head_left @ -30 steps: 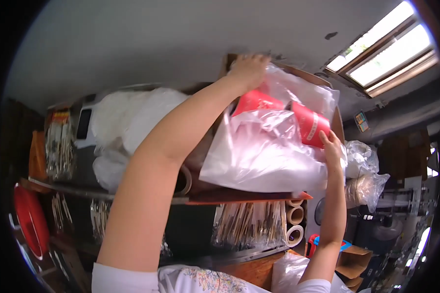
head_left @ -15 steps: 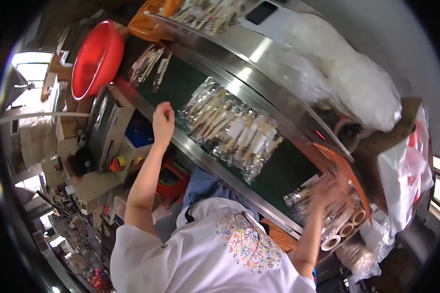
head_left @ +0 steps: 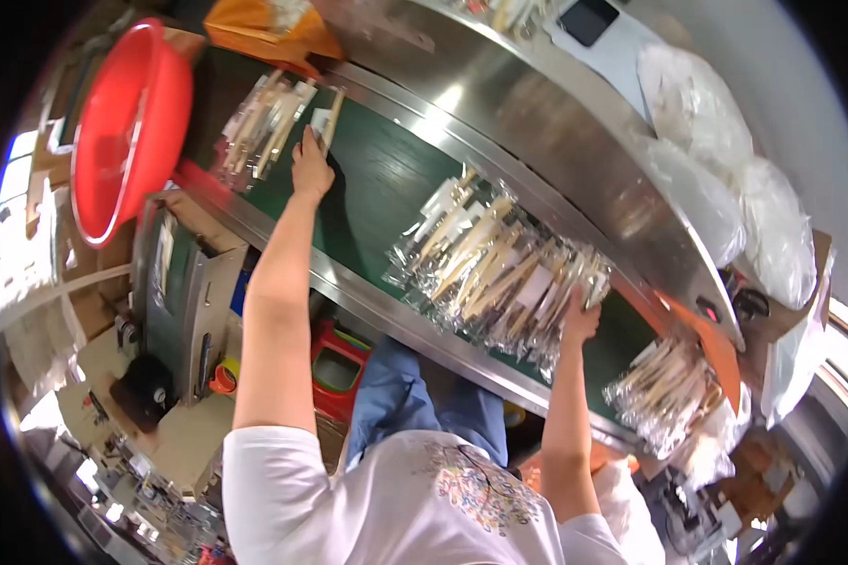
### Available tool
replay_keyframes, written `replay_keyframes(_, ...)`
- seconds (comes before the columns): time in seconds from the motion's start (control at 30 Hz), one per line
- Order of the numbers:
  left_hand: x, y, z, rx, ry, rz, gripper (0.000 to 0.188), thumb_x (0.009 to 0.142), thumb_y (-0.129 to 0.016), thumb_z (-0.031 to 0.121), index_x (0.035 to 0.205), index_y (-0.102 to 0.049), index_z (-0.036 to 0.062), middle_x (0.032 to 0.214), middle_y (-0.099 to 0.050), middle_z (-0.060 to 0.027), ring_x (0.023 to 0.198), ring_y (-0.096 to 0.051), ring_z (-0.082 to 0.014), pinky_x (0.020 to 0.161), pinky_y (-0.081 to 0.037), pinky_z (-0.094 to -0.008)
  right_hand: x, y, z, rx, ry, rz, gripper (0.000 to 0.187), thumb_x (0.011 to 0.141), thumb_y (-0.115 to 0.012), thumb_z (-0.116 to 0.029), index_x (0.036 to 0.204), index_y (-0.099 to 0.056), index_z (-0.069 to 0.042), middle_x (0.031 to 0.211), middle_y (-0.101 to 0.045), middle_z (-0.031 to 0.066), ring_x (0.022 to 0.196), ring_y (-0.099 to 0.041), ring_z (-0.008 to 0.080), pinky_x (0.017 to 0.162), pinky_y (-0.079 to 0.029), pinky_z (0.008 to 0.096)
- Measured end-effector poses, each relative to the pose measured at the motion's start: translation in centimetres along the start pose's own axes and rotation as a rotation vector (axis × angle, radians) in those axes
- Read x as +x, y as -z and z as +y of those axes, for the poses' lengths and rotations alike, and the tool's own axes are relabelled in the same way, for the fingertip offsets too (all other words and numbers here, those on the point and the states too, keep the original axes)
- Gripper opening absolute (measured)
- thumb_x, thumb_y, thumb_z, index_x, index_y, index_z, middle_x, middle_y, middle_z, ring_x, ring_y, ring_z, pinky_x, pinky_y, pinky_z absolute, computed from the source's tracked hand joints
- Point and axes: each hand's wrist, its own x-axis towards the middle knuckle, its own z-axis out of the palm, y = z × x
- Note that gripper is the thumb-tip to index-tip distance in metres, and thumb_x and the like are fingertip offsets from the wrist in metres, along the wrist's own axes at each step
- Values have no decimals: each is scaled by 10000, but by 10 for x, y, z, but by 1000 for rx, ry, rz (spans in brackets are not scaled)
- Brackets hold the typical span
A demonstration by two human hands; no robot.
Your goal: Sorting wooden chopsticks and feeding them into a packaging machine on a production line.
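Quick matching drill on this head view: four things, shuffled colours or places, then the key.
1. left hand
2. right hand
3. phone
4. basin

A. red, toward the left of the picture
B. at the right end of the big middle pile of packets
C. black, near the top of the picture
D. at a packet beside the small left pile

Pairs: 1-D, 2-B, 3-C, 4-A
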Motion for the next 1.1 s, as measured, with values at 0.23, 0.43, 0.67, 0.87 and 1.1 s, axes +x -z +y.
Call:
replay_keyframes(0.23,-126,-7,155,-98,-332,-389,832,688,-671,362,1326,-292,-14,1241,-409,-205,1043,-414,-387,880,-369,-462,-62,-23,-56,21,33,89,927,642,-659,-618,1292,-377,-20,1193,-463,233,1120,-419,414,924,-352,522)
replay_keyframes(0.43,-271,6,212,-1034,291,-1044,1007,604,-802,302,1362,-220,-18,1323,-380,-191,1243,-352,-297,1036,-267,-387,-110,-12,15,865,-147,-591,536,843,-615,-219,1287,-400,-10,1212,-506,88,1086,-476,177,935,-362,300)
replay_keyframes(0.67,-168,-10,281,-1036,185,-991,1177,613,-753,536,1375,-86,-64,1348,-351,-236,1255,-357,-307,1039,-281,-346,12,43,-43,1189,-18,-930,637,846,-576,-421,1295,-359,-23,1257,-469,112,1141,-471,226,967,-380,364)
replay_keyframes(0.87,-165,-26,285,-1082,106,-1028,1020,631,-695,557,1300,-295,-102,1233,-478,-242,1138,-490,-285,941,-399,-335,28,13,-90,918,64,-860,713,821,-614,-432,1328,-328,-21,1256,-459,118,1111,-476,226,929,-388,355)
replay_keyframes(1.1,-301,43,194,-1144,405,-656,832,630,-719,459,1264,-399,24,1200,-503,-190,1110,-494,-307,955,-372,-370,-91,-2,-63,718,148,-1500,768,850,-402,-600,1378,-249,-63,1360,-365,118,1240,-371,277,1033,-307,424)
